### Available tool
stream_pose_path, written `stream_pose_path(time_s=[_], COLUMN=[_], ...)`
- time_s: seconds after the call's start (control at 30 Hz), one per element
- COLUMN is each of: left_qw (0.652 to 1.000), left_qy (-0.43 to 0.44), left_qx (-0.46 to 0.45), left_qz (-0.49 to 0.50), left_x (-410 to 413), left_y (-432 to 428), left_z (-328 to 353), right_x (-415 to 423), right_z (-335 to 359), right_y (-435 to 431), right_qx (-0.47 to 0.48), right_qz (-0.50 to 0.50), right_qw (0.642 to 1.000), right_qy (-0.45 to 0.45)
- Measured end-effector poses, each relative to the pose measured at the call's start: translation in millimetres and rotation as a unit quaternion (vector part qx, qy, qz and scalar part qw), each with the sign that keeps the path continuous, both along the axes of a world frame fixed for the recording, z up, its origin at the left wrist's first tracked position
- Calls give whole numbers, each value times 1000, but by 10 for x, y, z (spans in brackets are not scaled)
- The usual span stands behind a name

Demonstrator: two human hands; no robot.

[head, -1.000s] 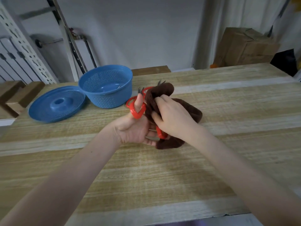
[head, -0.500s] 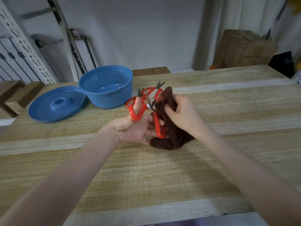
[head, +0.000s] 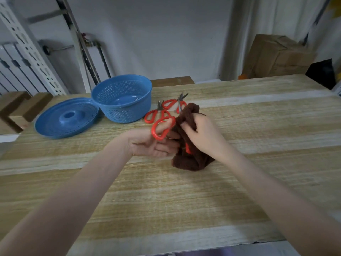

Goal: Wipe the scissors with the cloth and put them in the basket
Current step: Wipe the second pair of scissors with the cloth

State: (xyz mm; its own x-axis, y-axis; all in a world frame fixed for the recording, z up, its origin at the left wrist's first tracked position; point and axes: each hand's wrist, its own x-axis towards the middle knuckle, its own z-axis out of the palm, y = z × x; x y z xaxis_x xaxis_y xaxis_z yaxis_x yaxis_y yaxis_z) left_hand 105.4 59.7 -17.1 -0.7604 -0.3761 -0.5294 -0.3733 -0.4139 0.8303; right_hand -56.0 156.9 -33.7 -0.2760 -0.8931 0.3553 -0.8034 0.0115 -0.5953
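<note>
So the left hand (head: 153, 145) steadies the scissors (head: 162, 128) with a thumb hooked through a red loop, while the right hand (head: 201, 137) squeezes the cloth (head: 190, 161) round the blades. The basket (head: 121, 115) sits just beyond them, handy for the drop I guess.

basket (head: 121, 100): blue, fine lattice of holes in the wall, plain floor
lid (head: 66, 121): same blue, rings of small holes, plain hub
held scissors (head: 155, 133): orange-red handles
left loose scissors (head: 160, 109): orange-red handles, dark grey blades
right loose scissors (head: 179, 103): the same
cloth (head: 190, 159): plain dark brown
table (head: 166, 200): tan and whitish wood-grain bands
box (head: 275, 56): brown
</note>
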Motion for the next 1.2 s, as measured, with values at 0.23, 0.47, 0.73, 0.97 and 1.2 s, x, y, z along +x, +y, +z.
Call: stream_pose_path(time_s=[0.23, 0.47, 0.73, 0.97, 1.2], left_qw=[986, 946, 937, 932, 932], left_qy=[-40, 18, 15, -2, -1], left_qx=[-141, -296, -332, -346, -343], left_qz=[82, 133, 111, 108, 113], left_x=[-104, -194, -263, -270, -282], left_y=[63, 137, 233, 275, 307], left_z=[115, 98, 68, 29, 44], right_x=[-17, -90, -30, 34, 18], right_z=[-53, -151, -150, -170, -113], right_y=[46, -15, -23, -75, -73], right_qx=[-3, -53, 26, -13, -31], right_qz=[22, -31, 17, -41, -44], right_qw=[998, 855, 889, 867, 815], right_qy=[-59, -514, -456, -497, -577])
